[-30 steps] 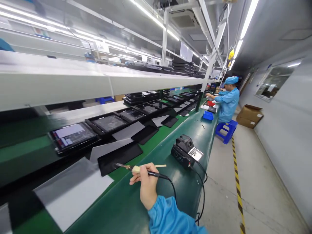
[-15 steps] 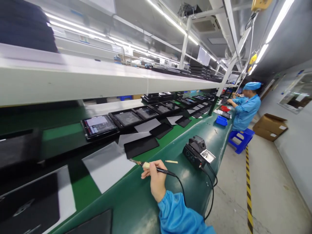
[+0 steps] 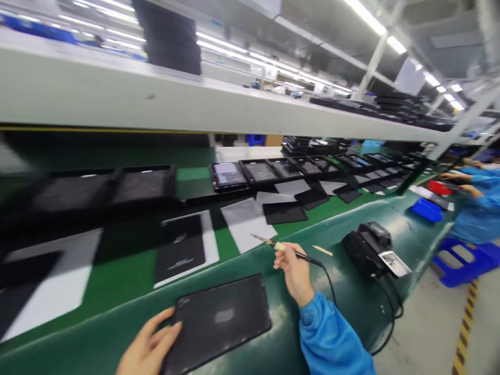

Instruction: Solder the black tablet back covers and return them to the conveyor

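My right hand (image 3: 296, 272) grips a soldering iron (image 3: 279, 246) by its cream-coloured sleeve, the metal tip pointing left over a white sheet. A black cable trails from its rear end. A black tablet (image 3: 224, 323) lies back side up on the green bench, with a pale mark in its middle. At its left edge is my left hand (image 3: 150, 344), fingers and thumb holding the near-left side. A dark soldering station (image 3: 367, 245) with a small metal tray (image 3: 394, 263) stands to the right of my right hand. Between them lies a thin cream stick (image 3: 322, 250).
Black panels (image 3: 183, 245) on white sheets line the green strip beyond the bench edge. Behind them runs a row of framed tablets (image 3: 229, 176). A white shelf (image 3: 234, 107) crosses overhead. On the right are a blue tray (image 3: 427, 209), a co-worker's sleeve (image 3: 484, 182) and a blue stool (image 3: 464, 260).
The view has swung left and down. My left hand has come into view at the tablet, which now shows almost whole. My right hand still holds the soldering iron.
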A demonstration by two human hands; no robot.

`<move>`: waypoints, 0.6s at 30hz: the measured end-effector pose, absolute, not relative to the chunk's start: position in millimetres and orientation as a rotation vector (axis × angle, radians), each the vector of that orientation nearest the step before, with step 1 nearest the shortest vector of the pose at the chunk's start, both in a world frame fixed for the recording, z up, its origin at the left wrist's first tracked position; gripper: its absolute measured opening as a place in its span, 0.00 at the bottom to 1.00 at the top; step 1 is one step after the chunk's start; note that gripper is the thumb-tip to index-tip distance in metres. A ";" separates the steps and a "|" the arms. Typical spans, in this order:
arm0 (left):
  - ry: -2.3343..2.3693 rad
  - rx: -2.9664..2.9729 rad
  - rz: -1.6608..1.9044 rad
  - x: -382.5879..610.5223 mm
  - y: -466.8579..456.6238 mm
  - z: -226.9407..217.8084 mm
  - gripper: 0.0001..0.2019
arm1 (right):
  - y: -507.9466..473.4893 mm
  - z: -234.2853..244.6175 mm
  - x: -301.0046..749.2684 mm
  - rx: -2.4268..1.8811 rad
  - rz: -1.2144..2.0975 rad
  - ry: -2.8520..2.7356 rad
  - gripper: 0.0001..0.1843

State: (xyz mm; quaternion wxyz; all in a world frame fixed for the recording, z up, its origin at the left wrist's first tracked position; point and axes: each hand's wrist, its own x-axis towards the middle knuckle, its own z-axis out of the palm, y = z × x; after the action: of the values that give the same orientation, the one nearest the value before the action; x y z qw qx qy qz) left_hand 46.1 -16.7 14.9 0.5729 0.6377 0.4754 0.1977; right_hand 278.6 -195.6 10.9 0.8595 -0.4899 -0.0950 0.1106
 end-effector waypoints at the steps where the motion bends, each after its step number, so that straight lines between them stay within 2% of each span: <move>1: 1.082 1.406 0.425 43.2 -17.8 10.3 0.33 | -196.6 9.3 275.4 -1.020 0.278 -0.198 0.22; 3: 0.945 1.211 0.350 41.0 -23.2 3.7 0.36 | -198.6 5.8 269.6 -1.006 0.349 -0.190 0.20; 7: 0.712 0.990 0.376 42.3 -38.0 1.2 0.26 | -201.8 1.9 253.5 -1.002 0.414 -0.178 0.18; 9: 0.672 0.903 0.396 41.6 -43.2 2.8 0.26 | -203.6 3.7 241.0 -1.047 0.378 -0.223 0.18; 13: 0.652 0.801 0.431 37.1 -47.4 4.0 0.28 | -205.4 14.4 213.2 -1.280 0.255 -0.532 0.14; 16: 0.668 0.793 0.449 34.6 -47.9 2.9 0.23 | -202.9 22.3 196.7 -1.444 0.153 -0.845 0.07; 18: 0.680 0.800 0.462 33.9 -48.5 2.3 0.20 | -200.2 24.4 189.0 -1.476 0.081 -1.008 0.06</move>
State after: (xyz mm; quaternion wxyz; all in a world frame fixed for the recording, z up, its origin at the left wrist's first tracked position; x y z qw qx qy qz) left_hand 33.9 -48.5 2.3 0.8400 0.3783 0.3217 0.2185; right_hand 189.0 -200.2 24.4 0.6261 -0.6433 -0.4393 0.0353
